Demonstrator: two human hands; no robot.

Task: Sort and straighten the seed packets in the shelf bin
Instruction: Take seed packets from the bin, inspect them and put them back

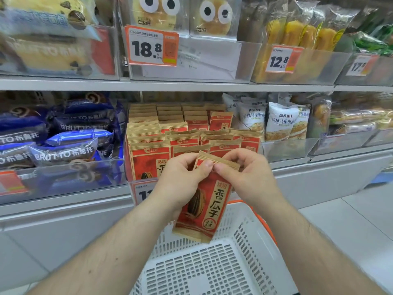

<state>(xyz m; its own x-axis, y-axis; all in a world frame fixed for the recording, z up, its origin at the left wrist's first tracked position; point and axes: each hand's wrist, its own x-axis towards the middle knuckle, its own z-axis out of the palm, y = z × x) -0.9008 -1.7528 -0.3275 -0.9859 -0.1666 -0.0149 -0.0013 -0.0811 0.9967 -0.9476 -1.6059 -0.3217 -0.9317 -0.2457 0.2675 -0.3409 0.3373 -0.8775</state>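
The sorting looks about midway: 1 seed packet (204, 196) is out of the shelf bin (131, 167) and held in the air in front of it, tilted, above a white slotted basket (212, 271). The left hand (180, 179) has its fingers curled round the packet's left edge and back, and the right hand (244, 173) pinches its top seam, thumbs nearly meeting at the upper edge, so both are clamped on this 1 packet. In the bin, the far rows at the left stand fairly square, 1 behind another, and the near-left packet (148, 160) stands upright against the front wall. The packets in the middle and right (223, 141) lean and overlap at uneven heights, so that part seems left to do, along with putting the held packet back in a row. The basket holds nothing that can be seen. The bin to the left holds blue cake rolls (63, 154); the bin to the right holds white bread packs (278, 122). Higher bins carry price tags (152, 46) reading 18.8 and 12.8.
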